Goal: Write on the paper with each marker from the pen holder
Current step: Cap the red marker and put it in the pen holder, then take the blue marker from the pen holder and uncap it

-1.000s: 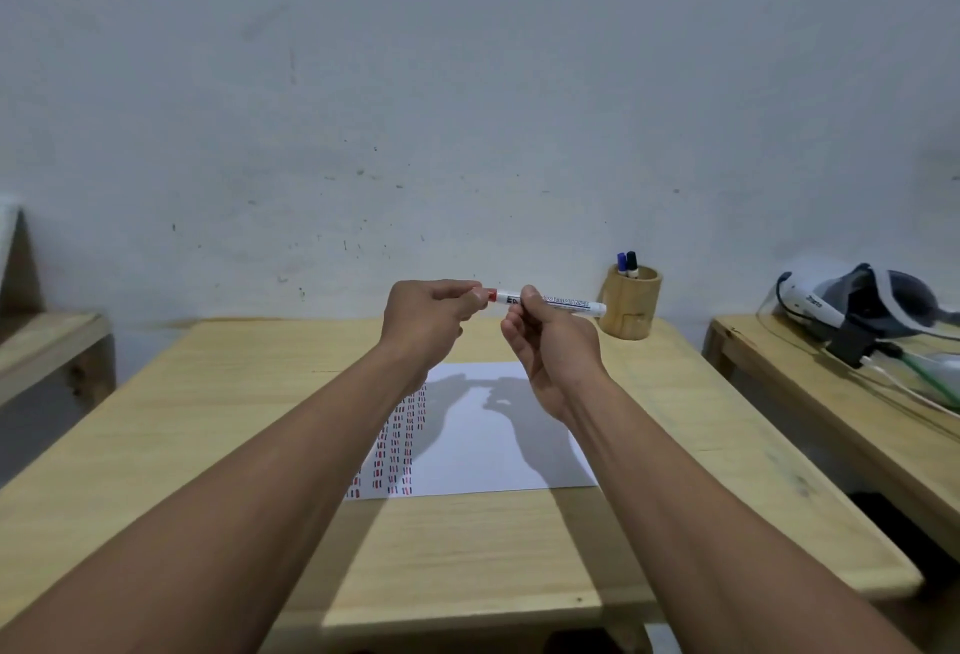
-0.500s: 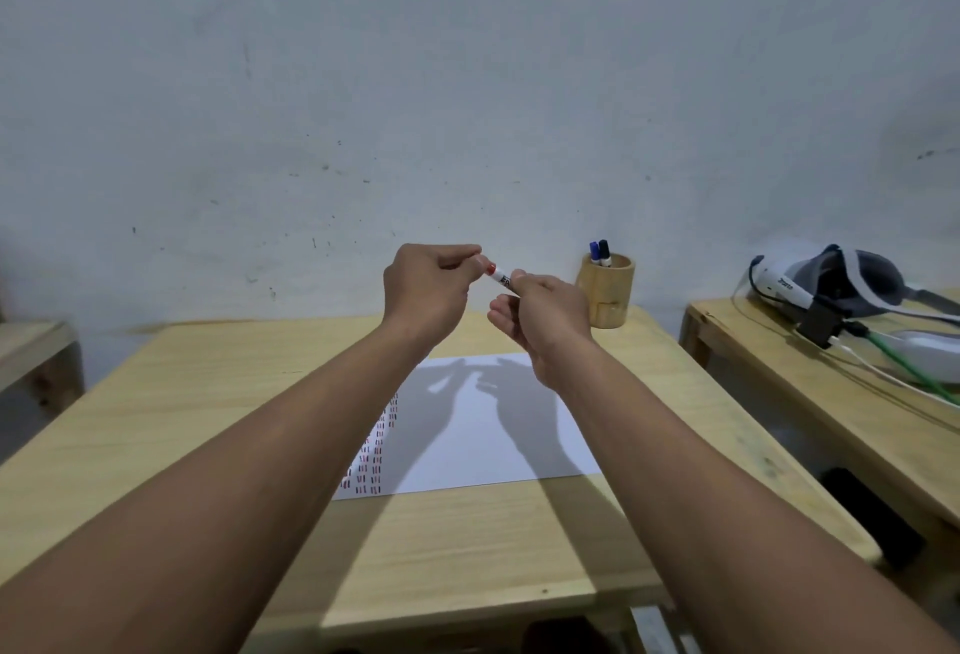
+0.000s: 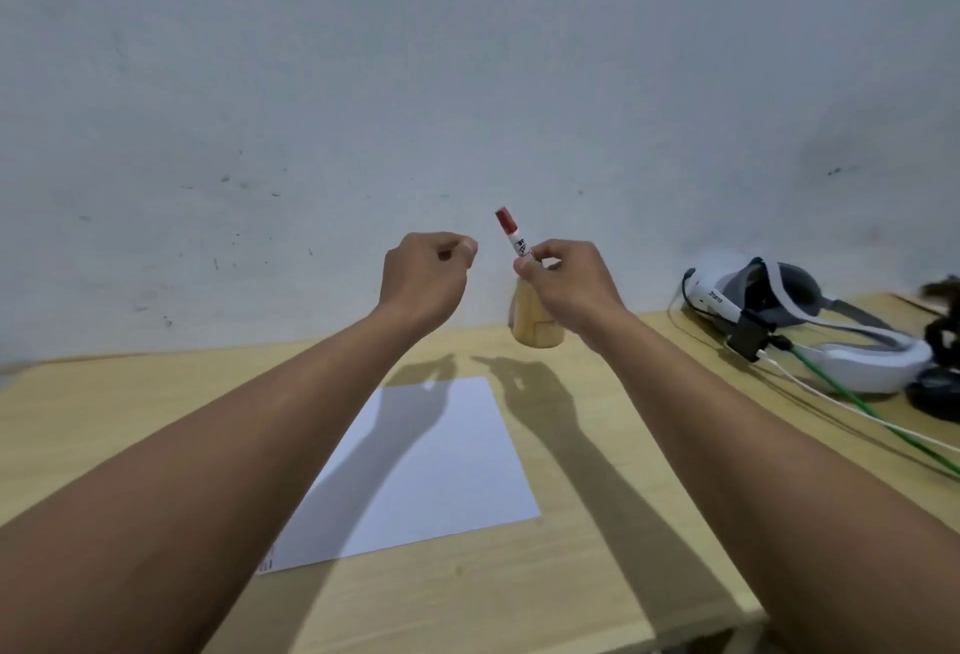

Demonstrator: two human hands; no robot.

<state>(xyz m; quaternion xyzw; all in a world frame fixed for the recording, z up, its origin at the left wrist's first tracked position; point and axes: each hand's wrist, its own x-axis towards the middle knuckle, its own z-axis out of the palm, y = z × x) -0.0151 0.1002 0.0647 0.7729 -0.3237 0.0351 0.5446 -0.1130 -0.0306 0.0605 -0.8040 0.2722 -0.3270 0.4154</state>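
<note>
Right hand [image 3: 563, 282]: raised above the far end of the worktop [image 3: 597, 523], fingers pinched around the lower barrel of the red marker [image 3: 513, 238].
Red marker: nearly upright, leaning a little to the left, its red cap on and pointing up against the wall [image 3: 467, 82]; the lower end is hidden inside the hand.
Left hand [image 3: 426, 274]: curled into a loose fist, thumb pressed against forefinger, holding nothing visible; just left of the marker, apart from it.
Pen holder [image 3: 535, 326]: wooden cup standing at the back of the worktop, directly behind and below the right hand; its rim and contents are hidden by that hand.
Paper [image 3: 431, 471]: white sheet lying flat on the worktop under both forearms, with a few red marks showing at its near left corner.
Headset [image 3: 810, 326]: white and grey, with cables, on the neighbouring worktop to the right.
</note>
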